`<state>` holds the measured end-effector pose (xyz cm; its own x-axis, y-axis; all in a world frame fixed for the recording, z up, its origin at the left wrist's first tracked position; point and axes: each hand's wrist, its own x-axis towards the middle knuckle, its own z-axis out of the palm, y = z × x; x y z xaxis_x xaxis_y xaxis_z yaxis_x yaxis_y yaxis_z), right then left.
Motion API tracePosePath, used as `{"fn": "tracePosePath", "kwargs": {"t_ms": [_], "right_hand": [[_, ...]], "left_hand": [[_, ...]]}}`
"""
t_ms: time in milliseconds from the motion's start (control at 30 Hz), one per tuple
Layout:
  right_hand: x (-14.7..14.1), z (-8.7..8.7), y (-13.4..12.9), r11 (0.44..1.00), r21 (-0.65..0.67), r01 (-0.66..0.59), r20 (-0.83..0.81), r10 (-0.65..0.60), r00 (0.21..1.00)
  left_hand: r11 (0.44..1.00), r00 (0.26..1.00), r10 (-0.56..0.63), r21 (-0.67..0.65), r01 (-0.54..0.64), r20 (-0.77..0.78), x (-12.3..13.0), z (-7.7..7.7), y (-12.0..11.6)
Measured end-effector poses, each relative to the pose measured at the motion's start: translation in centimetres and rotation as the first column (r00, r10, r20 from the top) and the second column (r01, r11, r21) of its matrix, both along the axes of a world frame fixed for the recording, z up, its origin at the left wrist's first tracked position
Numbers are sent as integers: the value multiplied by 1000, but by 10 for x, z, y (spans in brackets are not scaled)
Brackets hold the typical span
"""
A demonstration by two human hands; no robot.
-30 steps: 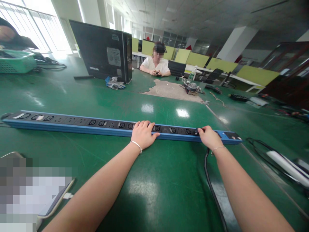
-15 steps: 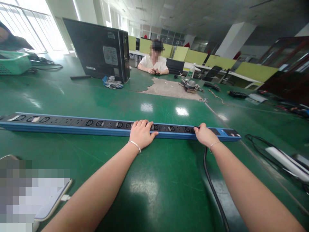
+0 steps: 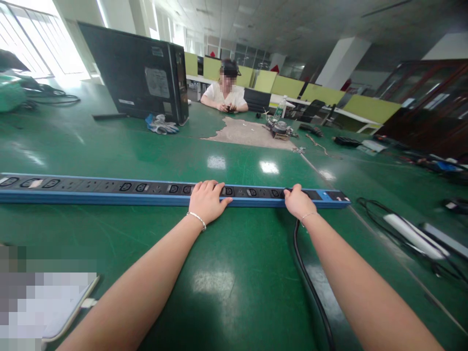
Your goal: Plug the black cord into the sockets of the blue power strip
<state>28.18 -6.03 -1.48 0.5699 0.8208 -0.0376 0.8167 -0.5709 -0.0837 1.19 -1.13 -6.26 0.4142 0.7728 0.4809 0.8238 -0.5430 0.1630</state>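
Observation:
A long blue power strip (image 3: 109, 199) with a row of black sockets lies across the green table, its left end cut off by the view. Over its middle my left hand (image 3: 206, 201) is laid, fingers across the top and thumb along the near side, holding it. Further right, my right hand (image 3: 300, 203) is closed on a black plug (image 3: 288, 190) at one of the sockets, mostly hidden by the fingers. From beneath that hand a black cable (image 3: 306, 275) runs down toward me. How deep the plug sits cannot be seen.
A black computer case (image 3: 142, 73) stands at the back left beside gloves (image 3: 161, 125). Across the table sits a person (image 3: 224, 95). A bottle (image 3: 281, 108) and metal parts (image 3: 280, 127) are at the back. Right are cables and a white bar (image 3: 415, 235); left, a phone (image 3: 69, 312).
The whole view has shifted, so everything appears slightly further left. Both hands keep the same places on the power strip, and the plug remains in my right hand.

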Motion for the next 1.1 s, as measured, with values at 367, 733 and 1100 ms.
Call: {"fn": "tracePosePath", "kwargs": {"t_ms": [367, 733, 1100], "right_hand": [[-1, -1, 0, 1000, 19, 13, -25, -12, 1000], [4, -1, 1, 999, -13, -30, -25, 30, 999], [37, 62, -18, 957, 289, -33, 105, 2, 994]], "left_hand": [[1000, 1000, -1, -2, 1, -15, 0, 0, 0], [1000, 1000, -12, 12, 12, -20, -1, 0, -1], [999, 1000, 19, -31, -19, 9, 1, 2, 0]]}}
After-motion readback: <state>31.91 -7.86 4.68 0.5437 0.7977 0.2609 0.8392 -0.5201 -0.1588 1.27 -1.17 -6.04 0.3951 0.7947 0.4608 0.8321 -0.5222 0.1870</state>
